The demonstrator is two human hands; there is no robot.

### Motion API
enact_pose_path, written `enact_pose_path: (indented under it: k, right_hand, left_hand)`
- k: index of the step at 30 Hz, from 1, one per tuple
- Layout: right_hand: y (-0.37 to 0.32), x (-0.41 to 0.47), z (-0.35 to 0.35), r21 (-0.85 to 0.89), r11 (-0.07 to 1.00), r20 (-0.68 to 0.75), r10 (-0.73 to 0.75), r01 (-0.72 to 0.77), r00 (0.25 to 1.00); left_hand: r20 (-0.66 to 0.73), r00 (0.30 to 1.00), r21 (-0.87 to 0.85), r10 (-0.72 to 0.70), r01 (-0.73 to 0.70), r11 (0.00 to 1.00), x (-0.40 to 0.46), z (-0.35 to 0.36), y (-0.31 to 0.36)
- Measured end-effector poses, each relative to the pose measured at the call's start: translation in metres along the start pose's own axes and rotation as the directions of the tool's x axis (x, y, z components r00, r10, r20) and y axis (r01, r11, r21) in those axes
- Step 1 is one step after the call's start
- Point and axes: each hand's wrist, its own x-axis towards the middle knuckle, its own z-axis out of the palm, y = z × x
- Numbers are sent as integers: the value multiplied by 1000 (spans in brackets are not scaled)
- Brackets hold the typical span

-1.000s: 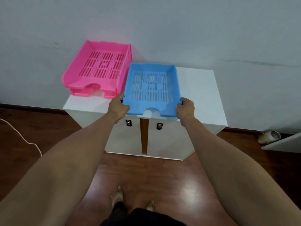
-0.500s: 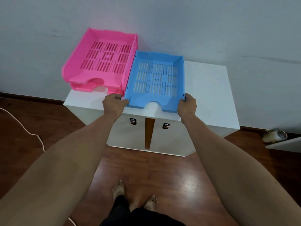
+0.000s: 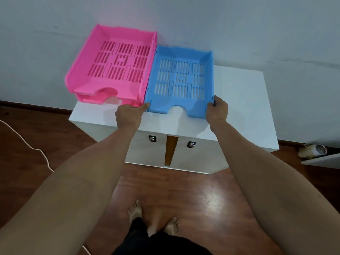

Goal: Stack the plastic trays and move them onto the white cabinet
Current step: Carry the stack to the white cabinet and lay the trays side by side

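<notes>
A blue slotted plastic tray lies flat on the white cabinet, its left wall against the pink trays. My left hand grips its front left corner and my right hand grips its front right corner. To the left, two pink trays sit stacked one on the other, on the cabinet's left end by the wall.
The cabinet has two front doors with locks and a gap between them. A white cable runs over the wooden floor at left. A roll of tape and a white board edge lie at right. My bare feet stand below.
The blue tray has been pushed further back on the cabinet top, settling beside the pink stack. Both hands stayed on its front corners.
</notes>
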Motion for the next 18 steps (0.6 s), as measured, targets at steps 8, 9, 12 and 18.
enact_pose_path:
  k: [8, 9, 12, 18]
  right_hand:
    - [-2, -3, 1, -12, 1000, -39, 13, -13, 999]
    - [-4, -5, 0, -8, 1000, -57, 9, -9, 998]
    - [-13, -14, -2, -133, 991, -61, -6, -2, 998]
    - [-39, -41, 18, -228, 946, -38, -243, 228, 969]
  left_hand:
    - [21, 1000, -20, -17, 18, 1000, 0, -1, -1]
    - [26, 1000, -24, -1, 1, 1000, 0, -2, 0]
    - [39, 997, -5, 70, -69, 998, -5, -11, 1]
    - [26, 985, 13, 170, -170, 985, -14, -46, 0]
